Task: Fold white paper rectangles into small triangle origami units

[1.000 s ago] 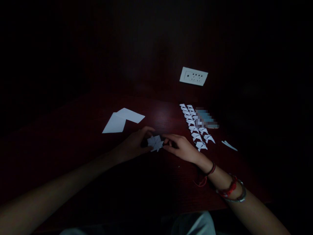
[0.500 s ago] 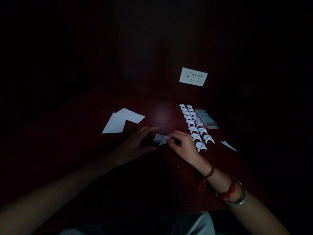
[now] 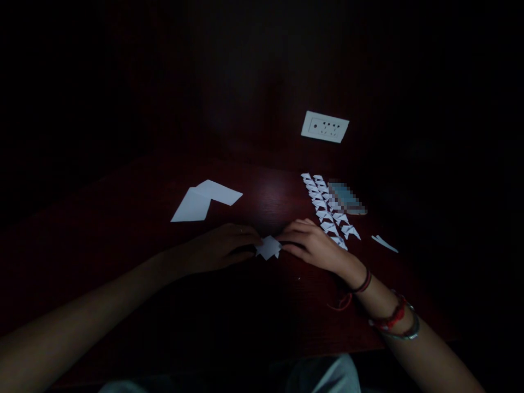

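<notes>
A small white folded paper lies between my hands, low over the dark red table, with pointed corners sticking out at its sides. The fingertips of my left hand close on its left edge. From the other side my right hand pinches the right corner between thumb and fingers. Just beyond the right hand, several small folded paper pieces of a similar white stand in two slanting rows; the nearest is partly covered by that hand.
Two flat white paper sheets overlap at the left. A phone-like object, blurred out, lies beside the rows. Thin white paper strips lie at the right. A socket plate is on the back wall. The surroundings are very dark.
My left hand has closed from an open spread onto the paper's left edge. The folded paper has turned and come slightly nearer, showing a flat diamond-shaped face. My right hand still holds its right side.
</notes>
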Tool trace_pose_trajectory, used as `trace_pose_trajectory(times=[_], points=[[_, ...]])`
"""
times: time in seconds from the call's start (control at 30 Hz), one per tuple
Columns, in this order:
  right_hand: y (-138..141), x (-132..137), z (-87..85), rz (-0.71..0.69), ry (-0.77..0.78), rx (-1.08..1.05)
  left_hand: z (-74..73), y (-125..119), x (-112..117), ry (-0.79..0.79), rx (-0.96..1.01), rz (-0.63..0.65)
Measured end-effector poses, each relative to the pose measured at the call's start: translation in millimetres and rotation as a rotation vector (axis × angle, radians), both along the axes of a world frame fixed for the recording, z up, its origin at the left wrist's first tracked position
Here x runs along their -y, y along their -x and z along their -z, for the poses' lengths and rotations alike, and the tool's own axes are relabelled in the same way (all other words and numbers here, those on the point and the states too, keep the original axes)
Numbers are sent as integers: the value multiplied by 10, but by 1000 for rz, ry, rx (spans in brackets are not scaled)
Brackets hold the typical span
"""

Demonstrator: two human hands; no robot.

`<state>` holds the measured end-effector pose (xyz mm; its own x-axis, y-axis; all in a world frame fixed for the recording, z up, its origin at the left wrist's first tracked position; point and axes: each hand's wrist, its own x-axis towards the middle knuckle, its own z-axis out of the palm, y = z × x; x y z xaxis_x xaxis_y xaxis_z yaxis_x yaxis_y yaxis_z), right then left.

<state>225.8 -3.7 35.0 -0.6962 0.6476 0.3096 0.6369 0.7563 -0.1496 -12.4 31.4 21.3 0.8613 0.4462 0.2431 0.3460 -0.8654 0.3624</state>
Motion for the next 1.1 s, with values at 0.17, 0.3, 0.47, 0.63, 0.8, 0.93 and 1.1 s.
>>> trace_pose_trajectory(times=[0.17, 0.3, 0.47, 0.63, 0.8, 0.93, 1.1], points=[[-66, -69, 57, -33, 49, 50, 103, 7, -38, -151, 1, -40], [7, -48, 49, -54, 62, 59, 72, -5, -24, -234, 23, -96], [52, -15, 29, -73, 73, 53, -65, -18, 113, -224, -10, -14], [53, -1, 25, -65, 35, 49, -47, -20, 153, -165, -43, 25], [75, 30, -20, -86, -7, 101, -39, -43, 143, -138, 2, 24], [92, 42, -25, -100, -21, 128, -52, -62, 133, -109, -11, 23], [124, 41, -1, -69, -44, 144, -48, -70, 112, -108, -27, 19]])
